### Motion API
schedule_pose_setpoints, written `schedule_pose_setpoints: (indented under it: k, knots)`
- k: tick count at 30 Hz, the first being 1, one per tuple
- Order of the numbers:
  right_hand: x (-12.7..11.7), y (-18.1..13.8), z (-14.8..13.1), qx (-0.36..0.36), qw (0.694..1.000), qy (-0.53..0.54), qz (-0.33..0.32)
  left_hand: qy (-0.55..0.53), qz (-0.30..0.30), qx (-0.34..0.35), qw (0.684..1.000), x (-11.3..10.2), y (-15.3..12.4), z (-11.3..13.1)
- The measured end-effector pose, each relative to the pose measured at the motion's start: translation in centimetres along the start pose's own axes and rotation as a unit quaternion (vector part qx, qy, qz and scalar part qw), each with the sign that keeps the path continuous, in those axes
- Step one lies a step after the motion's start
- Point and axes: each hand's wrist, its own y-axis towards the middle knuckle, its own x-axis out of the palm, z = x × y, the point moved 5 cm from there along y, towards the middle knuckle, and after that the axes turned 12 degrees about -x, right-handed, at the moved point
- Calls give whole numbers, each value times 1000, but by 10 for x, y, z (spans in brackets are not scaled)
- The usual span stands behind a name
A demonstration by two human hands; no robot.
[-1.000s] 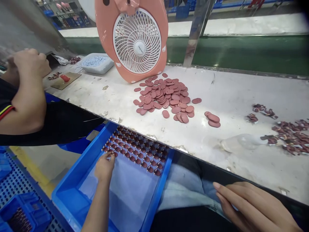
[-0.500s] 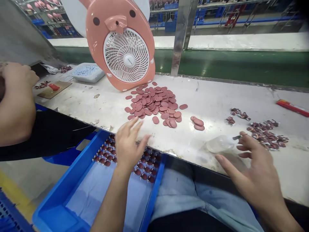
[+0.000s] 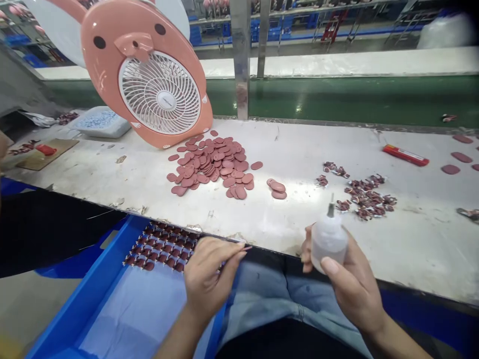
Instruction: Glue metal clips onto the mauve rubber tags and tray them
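Note:
My left hand [image 3: 211,271] pinches a thin reddish-brown oval piece [image 3: 246,248], seen edge-on at the front edge of the table. Wrapped round a translucent squeeze bottle [image 3: 329,242] is my right hand [image 3: 352,284]; the bottle's thin metal needle tip points up. Behind my left hand lies a heap of reddish-brown oval pieces [image 3: 220,162], with a few more ovals [image 3: 277,188] apart to the right. Beyond the bottle is a pile of small dark brown-and-white parts [image 3: 368,197]. Below the table edge, rows of joined pieces [image 3: 164,247] lie in a blue bin [image 3: 67,311].
A pink animal-shaped fan [image 3: 164,99] stands behind the heap. Left of it are a tray of blue-white bits [image 3: 119,128] and a brown board [image 3: 32,162]. A red box [image 3: 406,155] lies at right, near more ovals [image 3: 451,169]. A metal post [image 3: 242,94] rises behind.
My left hand has picked up an oval piece and drawn back to the table edge. My right hand has grasped the lying bottle and raised it upright. The view has shifted right.

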Motion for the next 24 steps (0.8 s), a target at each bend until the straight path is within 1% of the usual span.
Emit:
schedule_pose_setpoints:
  k: [1,2,3,4,5,6,8,9,12,13,15,17,18,20,22,24]
  knots:
    - [5,-1,-4,13,999,34,-12,-49,10,-53,997,5,-4,6]
    - [11,-2,-7,31,997,62,-22,-133,17,-146,980,11,-9,7]
    - [15,-2,-10,51,994,87,-32,-208,13,-224,952,19,-15,10]
    - [20,-2,-13,72,991,109,-41,-273,4,-287,918,26,-21,13]
    - [23,-2,-15,92,986,131,-48,-323,-6,-332,886,34,-27,16]
    - [26,-3,-16,109,981,154,-53,-353,-17,-356,865,40,-32,19]
    - [30,-3,-17,136,969,198,-57,-397,-50,-375,836,49,-38,22]
    - [32,-4,-17,145,963,219,-58,-417,-74,-372,826,54,-40,23]
    - [34,-8,-16,158,949,266,-66,-462,-156,-328,809,65,-43,26]
    - [34,-10,-15,161,945,274,-72,-473,-173,-318,803,68,-44,26]
    - [31,-15,-14,172,942,278,-84,-503,-190,-324,779,73,-46,26]
    - [22,-20,-13,179,942,271,-86,-536,-180,-348,748,77,-49,25]
    - [15,-23,-13,176,948,248,-88,-549,-170,-362,734,78,-51,25]
    - [-3,-26,-17,143,974,149,-94,-569,-153,-392,706,79,-55,23]
    - [-25,-27,-27,70,994,-1,-84,-590,-149,-418,674,79,-59,22]
    - [-48,-30,-39,-1,991,-126,-45,-608,-147,-432,650,80,-61,21]
